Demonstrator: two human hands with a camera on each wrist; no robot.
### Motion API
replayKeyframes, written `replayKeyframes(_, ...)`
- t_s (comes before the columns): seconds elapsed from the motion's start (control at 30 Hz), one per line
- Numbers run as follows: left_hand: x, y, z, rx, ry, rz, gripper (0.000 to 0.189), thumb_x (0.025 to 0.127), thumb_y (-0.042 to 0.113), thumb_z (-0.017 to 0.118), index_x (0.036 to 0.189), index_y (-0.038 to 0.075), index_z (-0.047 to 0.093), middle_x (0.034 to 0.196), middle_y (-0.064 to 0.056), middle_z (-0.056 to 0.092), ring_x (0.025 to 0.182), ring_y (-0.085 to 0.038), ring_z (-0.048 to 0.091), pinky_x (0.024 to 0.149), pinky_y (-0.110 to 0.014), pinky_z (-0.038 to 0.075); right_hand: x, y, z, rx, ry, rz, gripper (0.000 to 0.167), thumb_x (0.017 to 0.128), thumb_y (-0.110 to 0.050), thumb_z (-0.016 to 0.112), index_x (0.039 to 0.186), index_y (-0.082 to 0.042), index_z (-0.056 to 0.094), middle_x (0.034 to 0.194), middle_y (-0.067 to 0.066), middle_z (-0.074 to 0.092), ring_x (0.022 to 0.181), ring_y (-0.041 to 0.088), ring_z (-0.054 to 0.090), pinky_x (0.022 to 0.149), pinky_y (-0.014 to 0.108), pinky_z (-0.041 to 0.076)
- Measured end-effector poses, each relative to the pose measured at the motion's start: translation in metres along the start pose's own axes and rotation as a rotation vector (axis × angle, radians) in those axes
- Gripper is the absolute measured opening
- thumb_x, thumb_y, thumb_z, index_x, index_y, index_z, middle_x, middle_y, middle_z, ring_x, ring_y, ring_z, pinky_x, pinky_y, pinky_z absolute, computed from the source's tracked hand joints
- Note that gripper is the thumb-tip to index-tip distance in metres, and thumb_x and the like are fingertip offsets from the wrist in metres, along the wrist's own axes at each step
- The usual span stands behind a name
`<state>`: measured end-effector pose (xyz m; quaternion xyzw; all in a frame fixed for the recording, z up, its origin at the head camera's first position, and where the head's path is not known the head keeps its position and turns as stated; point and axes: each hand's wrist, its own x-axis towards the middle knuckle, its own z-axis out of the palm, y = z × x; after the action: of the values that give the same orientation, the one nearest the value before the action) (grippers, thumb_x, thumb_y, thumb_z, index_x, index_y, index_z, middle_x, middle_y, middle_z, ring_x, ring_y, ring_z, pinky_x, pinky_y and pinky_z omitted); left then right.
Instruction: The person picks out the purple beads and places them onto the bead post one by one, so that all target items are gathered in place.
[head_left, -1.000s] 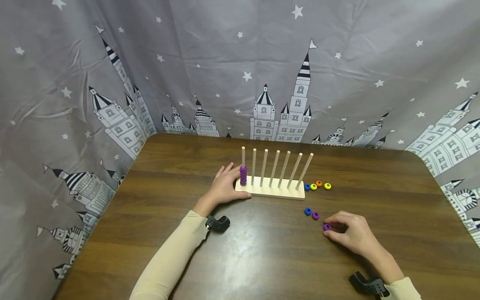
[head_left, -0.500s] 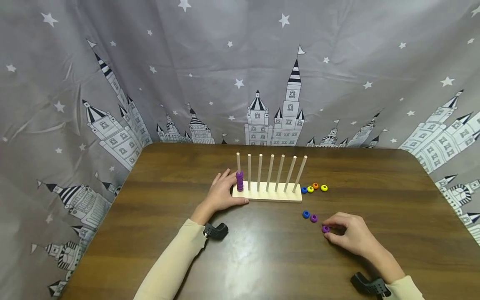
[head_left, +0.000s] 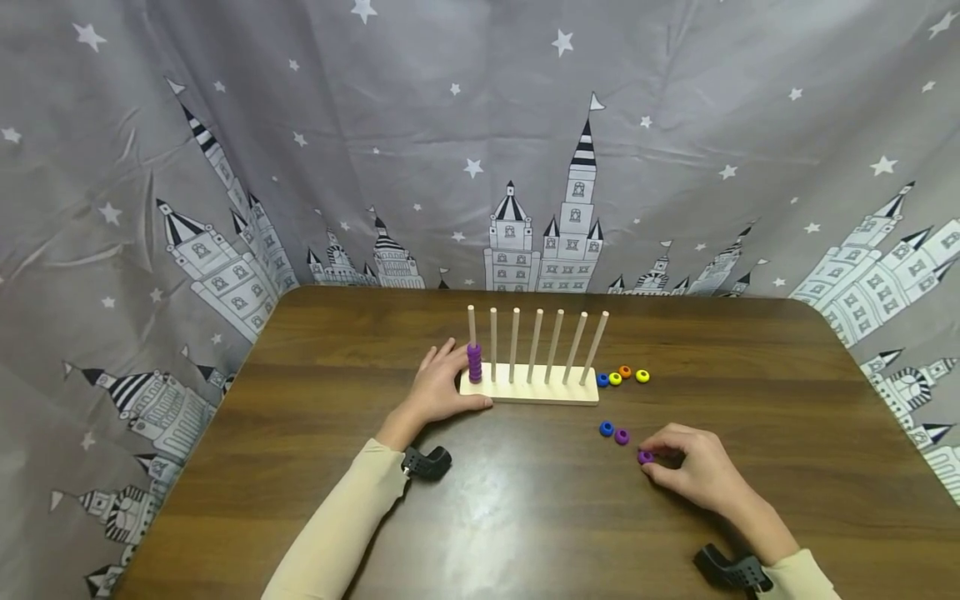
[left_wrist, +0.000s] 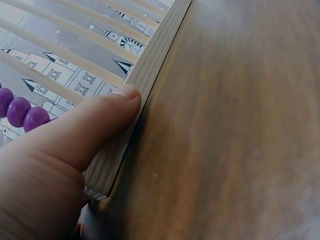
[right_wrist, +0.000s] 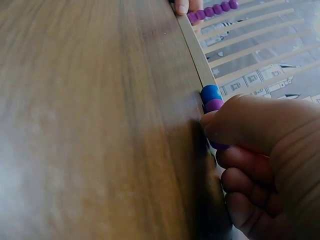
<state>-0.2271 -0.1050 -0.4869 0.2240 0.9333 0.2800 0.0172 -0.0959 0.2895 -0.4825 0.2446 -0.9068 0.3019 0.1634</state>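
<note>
A pale wooden peg stand [head_left: 532,394] with a row of upright pegs sits mid-table. Several purple beads [head_left: 474,364] are stacked on its leftmost peg. My left hand [head_left: 437,392] grips the stand's left end, thumb [left_wrist: 105,117] against the front edge and fingers behind, partly hidden. On the right, my right hand [head_left: 697,468] pinches a purple bead [head_left: 644,457] between thumb and fingers, at the tabletop. Just left of it lie another purple bead [head_left: 622,437] and a blue bead [head_left: 607,428]. In the right wrist view the thumb mostly covers the pinched bead [right_wrist: 220,146].
By the stand's right end lie a blue bead [head_left: 603,380], a yellow bead [head_left: 615,379], an orange bead [head_left: 625,372] and a second yellow bead [head_left: 642,377]. The brown wooden table [head_left: 337,333] ends at a grey curtain [head_left: 420,108] printed with castles.
The head view has tilted up and turned slightly right, shifting the scene in the frame. Both hands keep their holds: left on the peg stand, right on the purple bead.
</note>
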Motion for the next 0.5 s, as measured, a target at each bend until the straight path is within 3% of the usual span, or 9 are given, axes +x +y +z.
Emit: replayKeyframes(0.5, -0.0029, 0.0021, -0.0031, 0.0, -0.004, -0.004, 0.082, 0.076, 0.051, 0.082, 0.142, 0.009, 0.059, 0.161, -0.012, 0.044, 0.156, -0.042, 0.023, 0.129, -0.062, 0.008, 0.0012, -0.0009, 0.0013, 0.08, 0.013, 0.069, 0.031, 0.066, 0.005, 0.086, 0.09, -0.014, 0.078, 0.081, -0.01, 0.071, 0.073, -0.003, 0.061, 0.064, 0.01, 0.05)
